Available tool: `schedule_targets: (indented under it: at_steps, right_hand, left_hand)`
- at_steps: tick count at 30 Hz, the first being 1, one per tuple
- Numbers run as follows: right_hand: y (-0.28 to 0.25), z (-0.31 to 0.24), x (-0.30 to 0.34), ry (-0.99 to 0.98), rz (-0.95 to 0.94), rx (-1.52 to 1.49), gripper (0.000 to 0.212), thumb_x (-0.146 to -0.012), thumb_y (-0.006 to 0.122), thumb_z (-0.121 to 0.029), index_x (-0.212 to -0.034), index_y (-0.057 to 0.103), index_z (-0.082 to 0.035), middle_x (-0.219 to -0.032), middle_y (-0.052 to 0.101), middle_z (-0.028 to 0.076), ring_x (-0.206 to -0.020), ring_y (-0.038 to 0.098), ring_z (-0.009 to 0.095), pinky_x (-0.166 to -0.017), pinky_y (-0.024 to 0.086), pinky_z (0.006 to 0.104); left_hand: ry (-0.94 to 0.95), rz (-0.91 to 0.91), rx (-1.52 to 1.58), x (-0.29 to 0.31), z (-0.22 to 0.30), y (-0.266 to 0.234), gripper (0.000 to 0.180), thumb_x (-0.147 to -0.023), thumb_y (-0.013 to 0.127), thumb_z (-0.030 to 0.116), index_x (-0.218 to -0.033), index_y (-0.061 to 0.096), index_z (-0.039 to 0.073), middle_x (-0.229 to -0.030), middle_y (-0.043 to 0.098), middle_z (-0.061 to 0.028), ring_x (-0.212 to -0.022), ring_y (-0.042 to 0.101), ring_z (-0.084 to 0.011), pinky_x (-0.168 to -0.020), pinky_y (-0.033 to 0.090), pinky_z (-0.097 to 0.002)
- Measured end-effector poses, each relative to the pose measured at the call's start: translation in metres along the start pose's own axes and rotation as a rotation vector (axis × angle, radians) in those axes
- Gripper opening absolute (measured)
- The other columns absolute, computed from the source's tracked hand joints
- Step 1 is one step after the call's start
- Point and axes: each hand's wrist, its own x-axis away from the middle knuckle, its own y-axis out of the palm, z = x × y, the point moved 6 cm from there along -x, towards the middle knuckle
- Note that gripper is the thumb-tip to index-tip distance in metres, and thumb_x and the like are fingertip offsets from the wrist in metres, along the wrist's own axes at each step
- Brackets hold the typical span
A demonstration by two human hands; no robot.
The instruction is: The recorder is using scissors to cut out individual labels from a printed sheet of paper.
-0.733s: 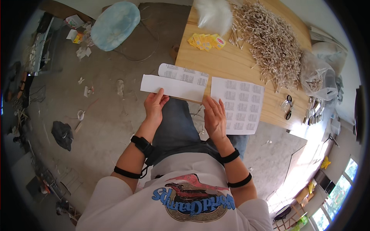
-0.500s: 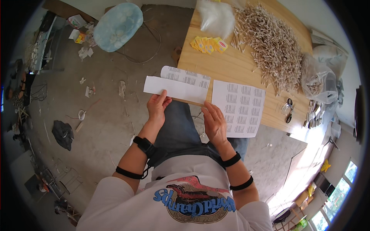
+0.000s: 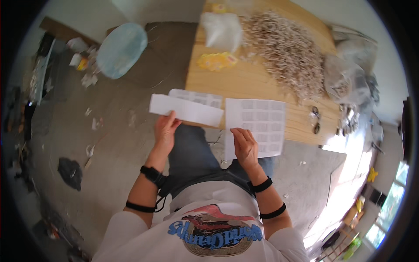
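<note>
My left hand [image 3: 165, 133] is closed on the lower edge of a folded paper sheet [image 3: 187, 111], thumb on its blank white face. Behind that blank strip, a printed strip of the same paper curls up at the table's near left edge. My right hand [image 3: 245, 148] has its fingers drawn together in a pinch over the left part of a flat printed sheet [image 3: 273, 126], which overhangs the table edge. Whether anything is between those fingers is hidden. Small blocks of grey print cover the flat sheet in rows.
On the wooden table [image 3: 209, 81] lie a heap of thin white-tipped sticks [image 3: 288, 52], a clear plastic bag [image 3: 222, 32], yellow cards [image 3: 217, 61] and black-handled scissors [image 3: 316, 120]. A blue-topped round stool [image 3: 122, 50] stands on the littered floor at the far left.
My right hand has left the right end of the folded sheet and now lies over the flat printed sheet. My left hand still holds the folded sheet. The whole view has shifted and blurred.
</note>
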Motion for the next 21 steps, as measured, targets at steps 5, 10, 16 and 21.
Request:
schedule_targets:
  at_steps: [5, 10, 16, 21]
  right_hand:
    - [-0.057, 0.06, 0.021, 0.292, 0.187, 0.144, 0.019, -0.082, 0.059, 0.001, -0.1, 0.064, -0.004, -0.08, 0.061, 0.013, -0.072, 0.061, 0.029, -0.062, 0.049, 0.0355]
    - [-0.141, 0.169, 0.064, 0.667, 0.562, 0.252, 0.012, -0.087, 0.058, -0.011, -0.095, 0.066, -0.005, -0.082, 0.063, 0.014, -0.071, 0.062, 0.03, -0.062, 0.048, 0.0372]
    - [-0.203, 0.269, 0.068, 0.834, 0.63, 0.527, 0.019, -0.085, 0.059, -0.02, -0.088, 0.068, -0.003, -0.082, 0.065, 0.016, -0.075, 0.063, 0.034, -0.067, 0.049, 0.0424]
    - [-0.208, 0.304, 0.057, 1.077, 0.354, 0.52, 0.025, -0.072, 0.064, -0.028, -0.082, 0.067, -0.005, -0.084, 0.067, 0.019, -0.082, 0.065, 0.037, -0.071, 0.05, 0.0473]
  left_hand:
    - [0.012, -0.022, -0.15, -0.008, 0.018, 0.005, 0.023, -0.089, 0.066, 0.026, -0.105, 0.059, 0.011, -0.09, 0.058, 0.0027, -0.08, 0.052, -0.0054, -0.07, 0.044, -0.0215]
    - [0.019, -0.19, -0.31, -0.026, 0.027, 0.044, 0.021, -0.089, 0.066, 0.024, -0.104, 0.062, 0.01, -0.09, 0.059, 0.0036, -0.078, 0.052, -0.004, -0.069, 0.043, -0.0197]
    - [0.099, -0.259, -0.636, -0.041, 0.027, 0.08, 0.022, -0.09, 0.063, 0.018, -0.105, 0.062, 0.003, -0.083, 0.06, 0.0016, -0.071, 0.054, -0.0055, -0.064, 0.045, -0.0209]
    - [0.318, -0.023, -0.732, -0.048, 0.023, 0.045, 0.041, -0.087, 0.065, 0.014, -0.124, 0.053, 0.0, -0.097, 0.063, -0.0062, -0.081, 0.062, -0.0121, -0.069, 0.051, -0.0236]
